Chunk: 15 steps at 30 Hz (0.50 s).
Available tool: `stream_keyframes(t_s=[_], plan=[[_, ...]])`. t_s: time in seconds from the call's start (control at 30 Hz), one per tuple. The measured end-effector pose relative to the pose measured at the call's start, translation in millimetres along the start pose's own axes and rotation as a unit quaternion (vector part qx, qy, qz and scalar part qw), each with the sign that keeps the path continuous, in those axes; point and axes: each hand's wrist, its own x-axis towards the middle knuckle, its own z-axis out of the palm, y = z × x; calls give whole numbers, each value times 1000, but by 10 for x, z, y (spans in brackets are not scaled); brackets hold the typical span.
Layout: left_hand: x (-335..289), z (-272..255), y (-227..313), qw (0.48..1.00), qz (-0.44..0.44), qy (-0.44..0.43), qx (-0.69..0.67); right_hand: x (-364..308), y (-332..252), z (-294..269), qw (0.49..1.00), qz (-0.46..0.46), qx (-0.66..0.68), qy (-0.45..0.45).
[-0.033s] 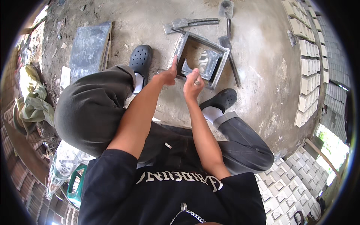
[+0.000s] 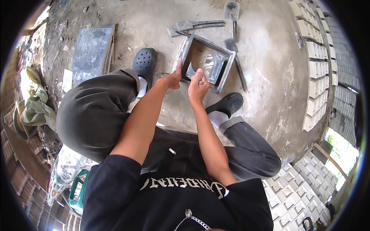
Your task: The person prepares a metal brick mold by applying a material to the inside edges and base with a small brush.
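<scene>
Between my feet lies a square grey mould frame point(image 2: 211, 41) with raised walls. Inside it sits a smaller dark mould piece point(image 2: 218, 63) with a curved edge and pale, shiny streaks. My left hand point(image 2: 173, 79) rests against the frame's left wall with its fingers stretched out along it. Over the frame's near side, my right hand point(image 2: 198, 86) is closed with the thumb on top. A small round end shows at its fingers, but most of what it grips is hidden.
Flat-bladed trowels point(image 2: 185, 25) lie beyond the frame, and another long-handled trowel point(image 2: 231, 45) lies to its right. Dark boards point(image 2: 91, 48) are stacked at the left. Rows of pale blocks point(image 2: 317, 69) line the right side, with pale patterned tiles point(image 2: 289, 188) at lower right.
My right hand has shifted very slightly, its thumb now a little further left. My left hand and the mould frame stay in place.
</scene>
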Motion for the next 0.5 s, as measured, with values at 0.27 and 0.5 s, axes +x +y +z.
stream_keyframes(t_s=[0.27,0.5], plan=[[11,21,-42,1000,-10,7,4,-37,36,99,1000,-17,-1,1],[77,166,-274,998,44,30,-31,-164,78,67,999,-35,17,-26]])
